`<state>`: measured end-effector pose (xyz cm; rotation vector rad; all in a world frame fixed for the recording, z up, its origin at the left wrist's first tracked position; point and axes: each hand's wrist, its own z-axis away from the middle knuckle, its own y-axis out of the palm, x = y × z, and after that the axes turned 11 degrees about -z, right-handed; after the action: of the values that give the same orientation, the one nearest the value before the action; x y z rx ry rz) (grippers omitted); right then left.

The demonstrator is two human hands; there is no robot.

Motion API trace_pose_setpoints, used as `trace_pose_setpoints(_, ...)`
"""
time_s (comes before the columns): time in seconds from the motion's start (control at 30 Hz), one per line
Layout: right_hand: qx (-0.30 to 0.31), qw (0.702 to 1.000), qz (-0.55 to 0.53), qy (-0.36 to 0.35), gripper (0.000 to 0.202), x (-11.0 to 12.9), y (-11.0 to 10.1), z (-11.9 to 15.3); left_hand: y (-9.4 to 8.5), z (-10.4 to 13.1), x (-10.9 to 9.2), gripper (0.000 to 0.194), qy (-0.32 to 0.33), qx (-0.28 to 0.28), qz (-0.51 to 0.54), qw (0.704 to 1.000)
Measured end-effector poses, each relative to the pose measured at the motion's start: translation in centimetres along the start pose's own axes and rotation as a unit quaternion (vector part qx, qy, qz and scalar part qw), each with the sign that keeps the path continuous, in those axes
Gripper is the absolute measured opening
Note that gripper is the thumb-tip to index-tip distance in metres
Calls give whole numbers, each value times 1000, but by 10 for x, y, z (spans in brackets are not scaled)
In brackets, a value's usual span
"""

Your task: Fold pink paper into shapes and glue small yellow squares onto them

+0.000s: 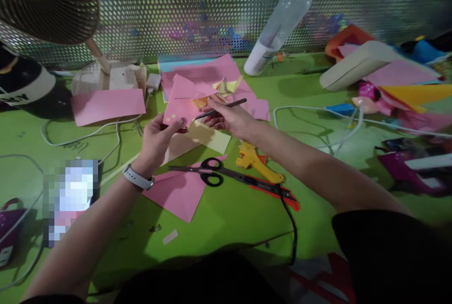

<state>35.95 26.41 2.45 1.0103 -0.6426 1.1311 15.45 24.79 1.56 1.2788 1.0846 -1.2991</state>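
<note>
My left hand [159, 138] pinches the lower edge of a folded pink paper piece [179, 104] between thumb and fingers. Small pale yellow squares dot its lower part. In my right hand [229, 116] is a pair of dark tweezers [237, 103], its tip pointing left to the paper's lower edge. Whether the tip grips anything is too small to tell. Just behind my right fingers lies a folded yellow paper piece [226, 86]. Below both hands is a pale yellow paper strip [215, 138], partly shaded.
Black-handled scissors [212, 172], a cutter [268, 185], a yellow glue gun [259, 163] and pink paper [185, 200] lie in front. A lit phone [72, 195] and a fan [102, 61] stand left. A clear bottle [264, 49] leans behind; white cables [303, 108] cross the table.
</note>
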Motion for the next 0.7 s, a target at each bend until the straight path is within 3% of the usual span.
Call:
trace_pose_setpoints(0.13, 17, 1000, -10, -4, 25, -5, 0, -7, 6, -11, 6, 21, -23, 8, 70, 997)
trace_pose_setpoints(0.23, -17, 999, -17, -33, 22, -7, 1, -9, 10, -14, 5, 22, -38, 13, 116, 992)
trace_pose_setpoints(0.33, -52, 997, -26, -50, 23, -7, 1, -10, 14, -16, 3, 23, -42, 17, 122, 991)
trace_pose_setpoints(0.7, -77, 993, 9, -86, 22, -9, -3, -17, 19, -22, 4, 24, -74, 12, 120, 990)
